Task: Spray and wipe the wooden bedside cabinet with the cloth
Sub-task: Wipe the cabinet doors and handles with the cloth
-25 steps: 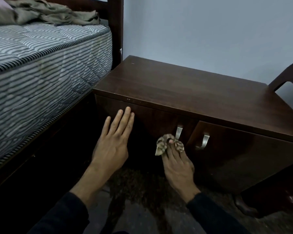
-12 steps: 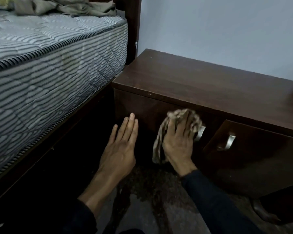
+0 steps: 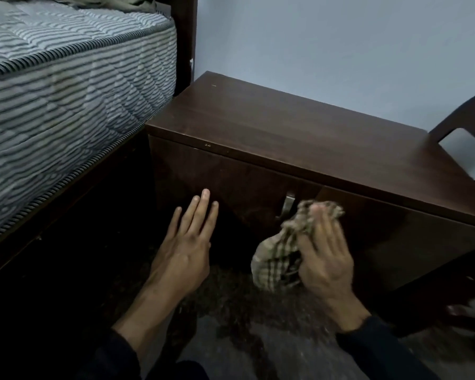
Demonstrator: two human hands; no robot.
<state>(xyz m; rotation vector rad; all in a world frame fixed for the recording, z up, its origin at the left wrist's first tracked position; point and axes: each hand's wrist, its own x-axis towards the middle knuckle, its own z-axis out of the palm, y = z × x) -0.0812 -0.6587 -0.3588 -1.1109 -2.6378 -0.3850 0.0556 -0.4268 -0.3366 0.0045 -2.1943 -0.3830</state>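
Note:
The dark wooden bedside cabinet [image 3: 299, 138] stands against the wall beside the bed, its two front doors facing me. My right hand [image 3: 324, 259] presses a checked beige cloth [image 3: 280, 256] against the cabinet front, just right of a metal door handle [image 3: 287, 205]. The cloth hangs bunched below my fingers and is blurred. My left hand [image 3: 187, 242] lies flat with fingers spread against the lower left of the cabinet front, holding nothing. No spray bottle is in view.
A striped mattress [image 3: 66, 105] on a dark bed frame fills the left. A dark bedpost [image 3: 184, 45] rises behind the cabinet's left corner. A dark wooden chair [image 3: 466, 119] stands at the right edge. The floor [image 3: 258, 338] below is dark and speckled.
My right hand has carried the cloth rightwards and a little lower, uncovering the left door handle. My left hand has stayed flat against the cabinet. The view has shifted.

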